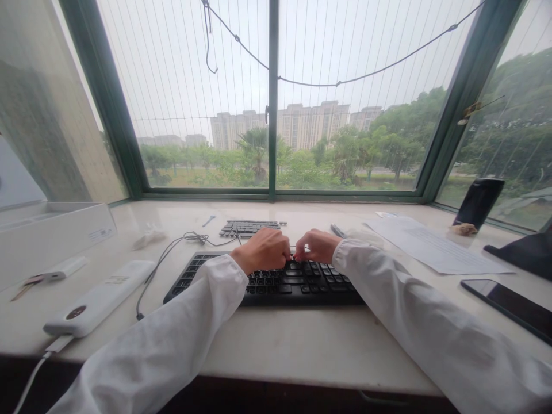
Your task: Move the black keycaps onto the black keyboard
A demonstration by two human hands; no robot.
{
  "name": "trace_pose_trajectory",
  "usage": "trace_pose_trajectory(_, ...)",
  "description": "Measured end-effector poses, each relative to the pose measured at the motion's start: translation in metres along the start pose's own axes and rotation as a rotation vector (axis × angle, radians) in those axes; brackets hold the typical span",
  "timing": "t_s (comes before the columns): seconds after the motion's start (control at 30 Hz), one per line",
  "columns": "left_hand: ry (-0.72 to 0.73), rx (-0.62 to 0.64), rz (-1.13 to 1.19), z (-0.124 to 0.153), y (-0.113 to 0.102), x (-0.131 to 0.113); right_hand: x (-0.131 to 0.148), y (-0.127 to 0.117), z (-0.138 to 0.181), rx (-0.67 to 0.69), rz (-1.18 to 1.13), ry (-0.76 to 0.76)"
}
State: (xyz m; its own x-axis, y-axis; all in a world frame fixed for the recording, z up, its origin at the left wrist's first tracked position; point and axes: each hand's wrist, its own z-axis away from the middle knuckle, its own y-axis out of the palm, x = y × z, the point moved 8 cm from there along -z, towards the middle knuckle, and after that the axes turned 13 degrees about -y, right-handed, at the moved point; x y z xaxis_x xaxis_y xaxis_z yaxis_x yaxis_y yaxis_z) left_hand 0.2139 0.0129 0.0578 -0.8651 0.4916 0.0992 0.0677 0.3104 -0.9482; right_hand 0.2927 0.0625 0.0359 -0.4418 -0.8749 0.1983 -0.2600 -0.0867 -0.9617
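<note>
A black keyboard (261,299) lies on the pale sill under both of my hands, and many of its keys show dark, separate caps. My left hand (264,250) is closed above the keyboard's back middle, knuckles up. Just to its right, my right hand (317,246) bends its fingers down in a pinch at the keys. The fingertips of both hands almost meet; what they grip, if anything, is too small and hidden to make out. Behind my left hand, loose black keycaps (248,228) lie in rows. The keyboard's grey cable (166,253) runs coiled to the left.
To the left are a white power bank (101,302) with a cable, a small white block with keys (56,271) and a white box (56,233). To the right lie papers (435,244) and a phone (511,305); another phone (478,202) leans by the window.
</note>
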Motion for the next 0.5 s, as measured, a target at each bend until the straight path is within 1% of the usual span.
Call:
trace_pose_trajectory(0.13,0.019,-0.028,-0.044,0.002,-0.003,-0.005,0.009,-0.003,0.001,0.03,0.09,0.023)
trace_pose_trajectory(0.3,0.051,-0.056,-0.092,0.005,-0.005,-0.01,0.025,-0.006,0.004,0.075,0.255,-0.001)
trace_pose_trajectory(0.5,0.032,-0.077,-0.07,0.008,-0.004,-0.004,0.027,-0.005,0.012,0.034,0.282,-0.056)
